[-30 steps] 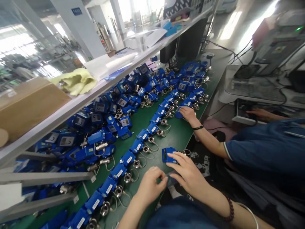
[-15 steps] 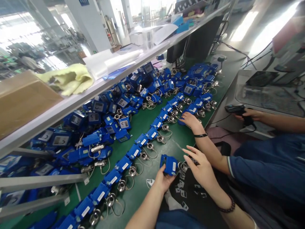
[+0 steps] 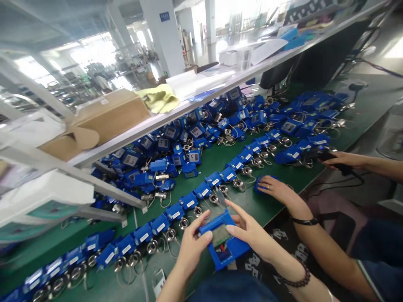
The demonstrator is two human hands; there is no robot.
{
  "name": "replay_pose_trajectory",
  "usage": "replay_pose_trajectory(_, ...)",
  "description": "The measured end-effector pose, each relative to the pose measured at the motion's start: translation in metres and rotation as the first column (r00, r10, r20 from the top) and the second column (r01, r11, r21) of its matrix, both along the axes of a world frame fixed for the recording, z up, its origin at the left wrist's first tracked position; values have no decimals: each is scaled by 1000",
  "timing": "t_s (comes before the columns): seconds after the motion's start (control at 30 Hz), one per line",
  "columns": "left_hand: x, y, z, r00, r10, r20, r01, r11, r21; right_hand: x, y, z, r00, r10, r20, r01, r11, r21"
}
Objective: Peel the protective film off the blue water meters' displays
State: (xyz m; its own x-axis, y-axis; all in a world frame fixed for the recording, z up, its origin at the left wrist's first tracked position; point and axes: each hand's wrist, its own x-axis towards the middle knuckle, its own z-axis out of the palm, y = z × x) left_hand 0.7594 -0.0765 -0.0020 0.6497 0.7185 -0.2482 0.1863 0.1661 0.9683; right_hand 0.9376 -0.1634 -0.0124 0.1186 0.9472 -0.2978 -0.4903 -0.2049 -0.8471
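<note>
I hold a blue box-shaped device point(image 3: 224, 245) with a small grey display window, face up, over the near edge of the green bench point(image 3: 201, 163). My left hand point(image 3: 192, 245) grips its left side with the thumb on the top edge. My right hand point(image 3: 250, 230) pinches its right side, index finger stretched toward the top. A row of the same blue devices point(image 3: 176, 209), each with a metal ring connector point(image 3: 183, 223) on a wire, runs diagonally just beyond my hands.
A co-worker sits at my right: one hand point(image 3: 277, 188) rests on a blue device, the other point(image 3: 343, 159) holds a black scanner. A heap of blue devices point(image 3: 176, 147) lies under a shelf point(image 3: 176, 115) carrying a cardboard box point(image 3: 103, 117) and yellow cloth point(image 3: 159, 98).
I have lifted the blue device off the bench and turned it face up, both hands now on it. The view has swung left. The co-worker's scanner hand has moved over the bench.
</note>
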Motion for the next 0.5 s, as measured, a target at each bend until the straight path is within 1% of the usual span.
replay_pose_trajectory(0.03,-15,-7,3,1000,18,19,-19,995,95,-10,3,9,1000,3,-10,-3,1000,4)
replay_pose_trajectory(0.07,-29,-15,5,999,23,22,-27,975,222,-19,6,17,1000,12,-19,-12,1000,11)
replay_pose_trajectory(0.1,-41,-23,6,999,36,4,-35,929,369,-28,8,24,999,27,-24,-26,999,20)
replay_pose_trajectory(0.13,-52,-31,8,997,70,-26,-47,854,518,-37,10,31,999,42,-22,-41,999,30)
replay_pose_trajectory(0.17,-60,-38,9,991,123,-49,-64,765,641,-45,12,36,998,58,-13,-58,997,41)
replay_pose_trajectory(0.2,-67,-43,12,982,184,-50,-91,681,727,-52,13,41,997,79,3,-79,996,51)
replay_pose_trajectory(0.23,-72,-47,14,970,241,-32,-127,614,779,-59,14,45,995,98,36,-100,993,60)
replay_pose_trajectory(0.27,-78,-50,17,958,285,-6,-164,567,807,-65,15,50,990,102,94,-108,992,69)
replay_pose_trajectory(0.3,-83,-52,21,948,317,19,-197,540,819,-70,14,54,979,75,187,-93,992,88)
replay_pose_trajectory(0.33,-88,-53,24,940,339,41,-226,526,820,-74,13,58,952,9,305,-51,990,129)
replay_pose_trajectory(0.37,-94,-54,27,931,359,60,-253,518,817,-76,10,61,901,-97,422,15,981,193)
replay_pose_trajectory(0.4,-100,-56,30,921,382,77,-279,509,814,-78,7,65,829,-230,510,95,956,277)
replay_pose_trajectory(0.43,-106,-57,32,910,404,90,-301,498,813,-80,3,69,750,-361,554,173,916,363)
replay_pose_trajectory(0.47,-112,-59,34,902,420,102,-317,482,817,-81,-1,73,693,-452,561,227,876,425)
replay_pose_trajectory(0.5,-118,-61,36,895,430,117,-328,459,826,-83,-5,77,675,-489,552,253,856,450)
